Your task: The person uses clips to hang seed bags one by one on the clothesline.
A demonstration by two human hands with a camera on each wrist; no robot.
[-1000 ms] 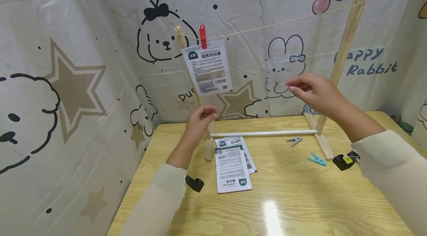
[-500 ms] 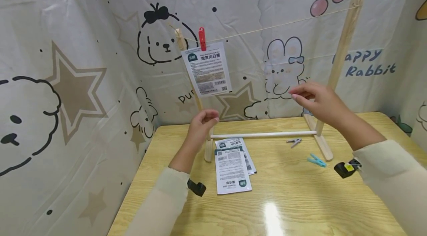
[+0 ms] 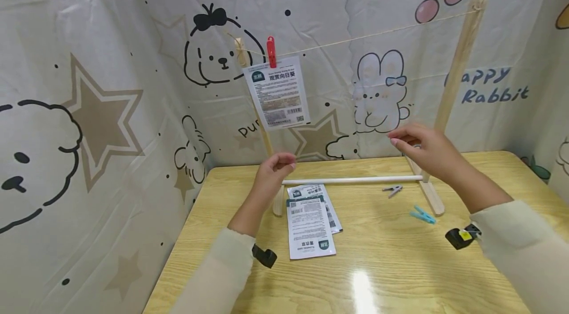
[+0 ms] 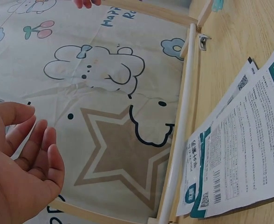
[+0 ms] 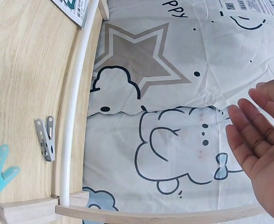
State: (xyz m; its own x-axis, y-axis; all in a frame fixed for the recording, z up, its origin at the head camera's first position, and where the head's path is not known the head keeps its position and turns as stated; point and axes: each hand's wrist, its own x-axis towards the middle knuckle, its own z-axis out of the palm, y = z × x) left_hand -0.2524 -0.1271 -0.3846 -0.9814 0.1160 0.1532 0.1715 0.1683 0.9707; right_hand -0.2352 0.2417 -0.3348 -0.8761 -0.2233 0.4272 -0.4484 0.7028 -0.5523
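The left hand [image 3: 272, 176] is raised before the wooden left post [image 3: 267, 143], its forearm slanted up and inward, its fingers loosely bent and empty. The right hand [image 3: 420, 148] is held slightly higher, before the right post [image 3: 458, 69], its relaxed fingers angled leftward, likewise empty. Above the left hand, a printed seed packet [image 3: 281, 96] is hung from the string [image 3: 373, 34] by a red clothespin [image 3: 271, 52]. Two overlapping packets [image 3: 309, 227] are laid on the table [image 3: 382, 255]; a gray clothespin [image 3: 393, 189] and a blue clothespin [image 3: 423, 215] are seen farther right.
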